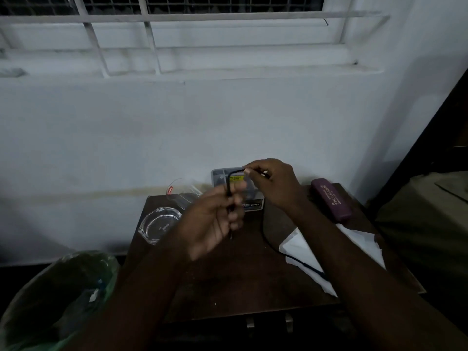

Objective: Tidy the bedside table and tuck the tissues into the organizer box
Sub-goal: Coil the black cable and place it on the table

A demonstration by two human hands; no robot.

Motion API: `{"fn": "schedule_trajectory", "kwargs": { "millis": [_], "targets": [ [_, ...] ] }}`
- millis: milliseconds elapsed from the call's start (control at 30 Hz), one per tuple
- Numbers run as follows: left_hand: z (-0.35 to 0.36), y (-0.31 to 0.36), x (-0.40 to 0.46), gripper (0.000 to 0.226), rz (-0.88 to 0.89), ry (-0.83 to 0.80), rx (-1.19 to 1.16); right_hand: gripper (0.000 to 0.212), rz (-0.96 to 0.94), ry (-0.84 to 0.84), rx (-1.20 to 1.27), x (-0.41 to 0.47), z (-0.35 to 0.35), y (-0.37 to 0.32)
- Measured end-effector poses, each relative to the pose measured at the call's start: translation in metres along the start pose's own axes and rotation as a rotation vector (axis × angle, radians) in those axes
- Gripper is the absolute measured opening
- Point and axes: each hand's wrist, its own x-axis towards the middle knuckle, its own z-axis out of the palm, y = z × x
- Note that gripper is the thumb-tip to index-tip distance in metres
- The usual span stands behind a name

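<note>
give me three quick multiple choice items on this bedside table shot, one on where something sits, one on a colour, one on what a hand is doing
1. Where does the spectacle case lie on the bedside table?
A. far right corner
B. near left corner
C. inside the bin

2. What colour is the spectacle case?
A. green
B. purple
C. white

3. What is the right hand doing?
A. lying flat on the tissues
B. lifting the ashtray
C. pinching the black cable

Answers:
1. A, the case lies at the far right corner by the wall.
2. B, its shell is purple with pale lettering.
3. C, its fingertips pinch the black cable, which the left hand also grips, while the tissues and glass ashtray lie untouched.
</note>
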Motion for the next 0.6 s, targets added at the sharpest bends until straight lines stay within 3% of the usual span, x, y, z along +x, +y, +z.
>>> {"fn": "schedule_trajectory", "kwargs": {
  "millis": [67, 167, 333, 400, 500, 600],
  "targets": [
    [0.013, 0.018, 0.015, 0.031, 0.075, -0.043, 0.015, 0.018, -0.014, 0.002, -0.062, -0.002, 0.0, -0.005],
    [0.026, 0.038, 0.039, 0.028, 0.175, 0.075, 0.122, 0.021, 0.028, -0.076, -0.064, -0.012, -0.004, -0.016],
    [0.024, 0.043, 0.067, 0.026, 0.386, 0.295, 0.286, 0.021, 0.009, -0.426, -0.156, -0.018, -0.017, -0.03],
    [0.016, 0.039, 0.069, 0.027, 0.447, 0.324, 0.516, 0.02, 0.019, -0.508, -0.155, -0.015, -0.027, -0.037],
    [0.007, 0.038, 0.068, 0.028, 0.452, 0.247, 0.879, 0.016, -0.024, -0.462, -0.176, 0.002, -0.048, -0.046],
    [0.013, 0.037, 0.065, 0.025, 0.295, 0.158, 0.94, 0.013, -0.127, -0.275, -0.198, 0.031, -0.07, -0.05]
  ]
}}
